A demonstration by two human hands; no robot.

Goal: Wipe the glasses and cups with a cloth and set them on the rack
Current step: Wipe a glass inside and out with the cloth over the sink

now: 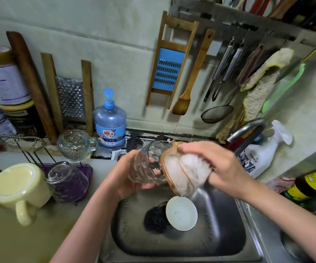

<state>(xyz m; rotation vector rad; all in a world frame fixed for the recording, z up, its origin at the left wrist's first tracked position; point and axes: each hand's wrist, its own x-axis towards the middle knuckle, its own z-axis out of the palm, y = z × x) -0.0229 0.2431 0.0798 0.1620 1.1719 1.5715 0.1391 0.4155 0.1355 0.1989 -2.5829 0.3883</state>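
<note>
Two hands are working over the sink (220,243) at this moment. The left hand (126,175) is curling its fingers around the ribbed glass (145,164) and is holding it on its side, with the mouth turned toward the right. The right hand (218,168) is gripping a bunched white cloth (180,173) with an orange edge and is pressing it against the mouth of the glass. How far the cloth is reaching inside, I cannot tell.

The step in hand, as I am judging it, is the wiping of this glass. To do it well, the left hand should be holding firmly but not hard, because a wet ribbed glass is probably slipping easily. The right hand should be pushing the cloth down to the bottom and twisting it, while the left is turning the glass the opposite way. After that the rim and the outside are needing one pass too. Doing all this low over the sink is wise (a white bowl (182,215) and a dark scourer (155,219) are lying in it, so a dropped glass could be breaking there).

The rack (88,173) is standing on the bench (11,243) to the left, well apart from the hands. A yellow mug (18,188), a clear tumbler (68,183) and a handled glass cup (75,145) are already sitting on it, and some wire pegs at the back seem to be free.
</note>
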